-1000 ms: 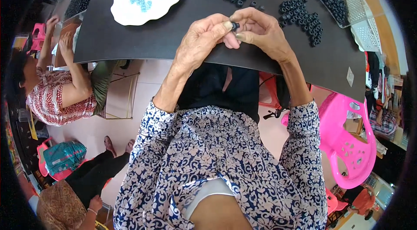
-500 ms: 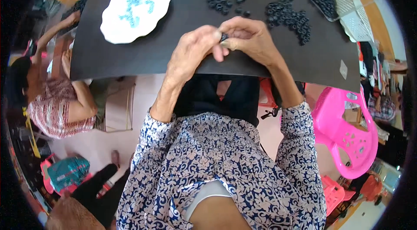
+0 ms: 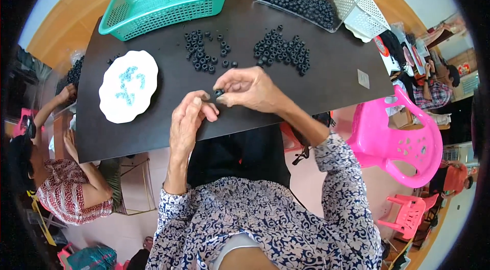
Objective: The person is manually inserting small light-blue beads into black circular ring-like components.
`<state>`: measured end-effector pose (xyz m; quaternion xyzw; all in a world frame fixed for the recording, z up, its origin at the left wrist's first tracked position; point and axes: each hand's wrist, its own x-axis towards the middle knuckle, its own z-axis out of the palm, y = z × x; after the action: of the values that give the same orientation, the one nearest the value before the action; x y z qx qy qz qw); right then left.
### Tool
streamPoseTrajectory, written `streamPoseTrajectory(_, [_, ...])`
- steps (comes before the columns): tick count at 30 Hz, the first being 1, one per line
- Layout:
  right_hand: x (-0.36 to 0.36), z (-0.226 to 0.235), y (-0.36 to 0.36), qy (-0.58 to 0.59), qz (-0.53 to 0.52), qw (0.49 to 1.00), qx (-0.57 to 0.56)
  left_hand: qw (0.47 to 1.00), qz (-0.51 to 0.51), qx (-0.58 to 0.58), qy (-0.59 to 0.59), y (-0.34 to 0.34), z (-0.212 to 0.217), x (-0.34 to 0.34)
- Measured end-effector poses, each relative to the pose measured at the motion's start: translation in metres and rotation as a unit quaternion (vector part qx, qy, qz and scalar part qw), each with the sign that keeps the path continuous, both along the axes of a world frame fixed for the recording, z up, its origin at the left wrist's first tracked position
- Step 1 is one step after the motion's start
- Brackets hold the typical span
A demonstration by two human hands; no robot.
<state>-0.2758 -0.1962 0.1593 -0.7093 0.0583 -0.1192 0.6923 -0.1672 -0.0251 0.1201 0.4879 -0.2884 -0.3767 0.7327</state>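
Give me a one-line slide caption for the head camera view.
Right hand pinching a small black piece, left hand close by, above a dark table.

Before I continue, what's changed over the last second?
The left hand has drawn off, seemingly letting go; the right hand alone holds the small black part. The view tilted up, revealing more of the green basket. White plate and black piles stayed put.

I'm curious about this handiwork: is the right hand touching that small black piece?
Touching: the head view shows the right hand pinching the black piece between thumb and finger.
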Motion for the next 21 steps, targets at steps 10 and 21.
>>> streamPoseTrajectory(10, [0.013, 0.065, -0.225, 0.014, -0.278, 0.924, -0.261, 0.999, 0.014, 0.022, -0.047, -0.002, 0.000, 0.003])
streamPoseTrajectory(21, [-0.011, -0.003, -0.167, -0.031, -0.252, 0.958, -0.131, 0.996, 0.039, 0.027, -0.076, -0.006, -0.006, 0.007])
